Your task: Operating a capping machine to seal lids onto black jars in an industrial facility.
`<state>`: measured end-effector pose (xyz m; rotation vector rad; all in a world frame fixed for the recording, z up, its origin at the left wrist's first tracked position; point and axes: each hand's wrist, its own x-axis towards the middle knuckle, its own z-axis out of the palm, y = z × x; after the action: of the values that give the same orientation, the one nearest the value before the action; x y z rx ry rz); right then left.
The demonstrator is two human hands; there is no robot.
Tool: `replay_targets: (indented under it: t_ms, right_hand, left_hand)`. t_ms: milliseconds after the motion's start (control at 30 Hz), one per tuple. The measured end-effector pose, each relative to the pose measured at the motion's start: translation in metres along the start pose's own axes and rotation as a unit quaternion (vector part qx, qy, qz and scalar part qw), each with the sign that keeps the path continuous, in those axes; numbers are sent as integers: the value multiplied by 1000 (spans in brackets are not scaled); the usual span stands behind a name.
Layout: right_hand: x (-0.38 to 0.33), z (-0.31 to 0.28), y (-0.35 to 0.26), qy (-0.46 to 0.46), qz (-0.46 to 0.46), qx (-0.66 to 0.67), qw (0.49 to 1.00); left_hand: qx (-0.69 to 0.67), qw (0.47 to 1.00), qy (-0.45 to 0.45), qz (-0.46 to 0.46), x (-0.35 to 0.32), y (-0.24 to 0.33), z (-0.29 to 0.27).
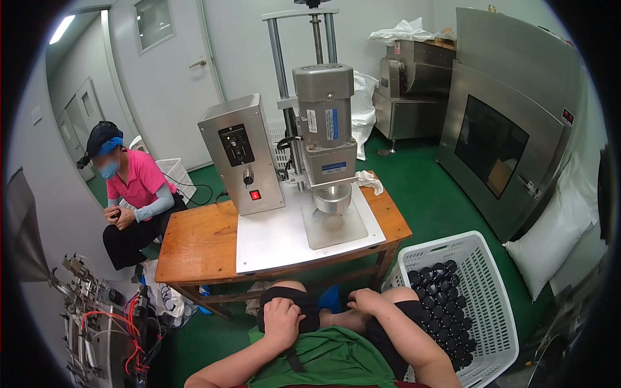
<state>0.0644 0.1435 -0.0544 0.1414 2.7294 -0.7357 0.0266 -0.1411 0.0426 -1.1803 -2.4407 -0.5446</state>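
Observation:
My left hand [282,321] rests on my left knee, fingers curled over the dark trouser hem. My right hand [365,302] lies on my right knee, fingers bent, with nothing visible in it. Both sit below the front edge of a wooden table [200,242]. On the table stands a metal capping machine [325,139] on a grey base plate [272,239], with a steel control box [241,154] beside it. To my right, a white plastic basket [482,278] holds several small black bottles [446,304].
A seated person in a pink shirt [132,194] sits at the table's left. A large steel oven-like cabinet [511,136] stands at the right, white sacks [556,233] leaning by it. Wired metal equipment [97,317] is at the lower left. The floor is green.

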Motion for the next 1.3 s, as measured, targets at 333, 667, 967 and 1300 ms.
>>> replay_targets:
  t_ms: [333,667,967,1300]
  right_hand:
    - [-4,-3,-4,5,-5,-7,1000]
    - [-5,-4,-7,-28,11,-12,999]
    - [-9,-9,-10,-7,-13,-11,1000]
    - [-16,-19,-21,-6,4,9,1000]
  left_hand:
    - [-63,975,-209,50,-34,12,-19]
    - [-121,980,-153,27,-7,13,-3]
    - [-104,993,-49,42,-8,14,0]
    - [-85,930,299,-194,34,-140,-55]
